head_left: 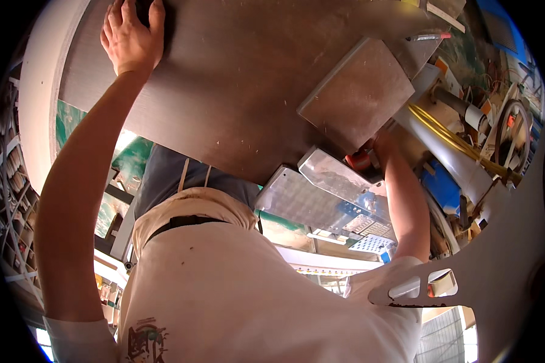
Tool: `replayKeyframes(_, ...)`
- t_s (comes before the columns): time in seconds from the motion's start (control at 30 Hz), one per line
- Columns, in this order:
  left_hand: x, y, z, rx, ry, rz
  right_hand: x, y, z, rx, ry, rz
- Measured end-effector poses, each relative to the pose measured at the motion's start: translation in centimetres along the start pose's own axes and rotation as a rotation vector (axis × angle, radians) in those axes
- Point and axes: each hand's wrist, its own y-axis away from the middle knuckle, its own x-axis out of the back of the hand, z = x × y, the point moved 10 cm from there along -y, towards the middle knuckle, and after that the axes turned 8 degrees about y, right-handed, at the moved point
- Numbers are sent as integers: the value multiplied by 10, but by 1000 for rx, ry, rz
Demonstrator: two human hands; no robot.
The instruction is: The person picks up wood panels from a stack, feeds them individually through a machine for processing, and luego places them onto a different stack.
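My left hand (132,39) lies at the far left on a wide, flat brown surface (224,78), fingers apart and their tips near the picture's upper edge. A dark patch shows between its thumb and forefinger; I cannot tell whether it is shadow or an object. My right hand (381,144) reaches down at the right, beside a red knob-like part (358,160) under a raised brown plate (360,94). The fingers of that hand are mostly hidden, so its grip does not show. Close by is a shiny metal bracket (336,175).
A grey metal control panel (303,196) with buttons sits below the surface's near edge. To the right are a yellow hose (448,136), a grey pipe and cluttered parts. A pale slotted machine housing (496,254) stands near my right arm. A red-tipped pen-like thing (430,37) lies far right.
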Motion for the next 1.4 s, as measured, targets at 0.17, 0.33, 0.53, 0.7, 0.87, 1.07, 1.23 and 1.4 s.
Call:
replayKeyframes(0.17, 1, 0, -1, 13, -3, -4, -3, 2, 2, -12, 3, -8)
replayKeyframes(0.33, -1, 2, 1, 23, -4, -11, -2, 6, 6, -18, 7, -8)
replayKeyframes(0.53, 0, 2, -1, 14, -15, -10, -2, 7, 6, -20, 14, -9)
replayKeyframes(0.7, 0, 0, 0, -4, -7, -5, 3, 4, 2, -16, 22, -2)
replayKeyframes(0.87, -3, 0, 4, -13, 7, -11, 4, 0, 5, -14, 22, -9)
replayKeyframes(1.07, 0, 0, 0, -11, 8, 0, 2, 1, 5, -16, 27, -11)
replayKeyframes(1.23, -2, 3, 1, 8, -19, -20, 2, -2, 4, -20, 40, -15)
replayKeyframes(1.4, -2, 1, -2, 12, -8, -8, 0, -3, 6, -21, 35, -16)
